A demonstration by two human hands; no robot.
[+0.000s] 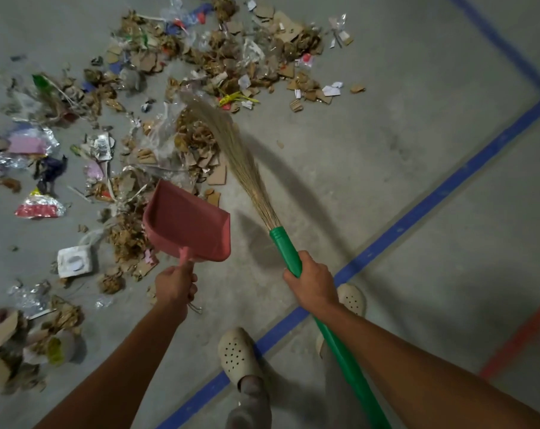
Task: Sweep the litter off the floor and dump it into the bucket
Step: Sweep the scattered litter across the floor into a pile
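1. My left hand [174, 284] is clenched round the thin handle of a dusty-pink plastic dustpan [188, 224], whose open mouth faces the rubbish ahead of me.
2. My right hand [312, 281] grasps the green plastic shaft of a straw-bristled broom [285, 247]; the bristles fan forward and their blurred tips reach the near edge of the pile.
3. The litter of torn brown cardboard, dry leaves, foil wrappers and clear plastic film [197, 134] lies spread over the grey concrete floor [386, 88], ahead and to my left, with some scraps just beside the dustpan.
4. A white moulded square tray piece [75, 261] sits left of the dustpan.
5. My beige perforated clogs [236, 354] stand on a blue tape line [448, 187]; a red tape line [519, 335] runs at the far right.
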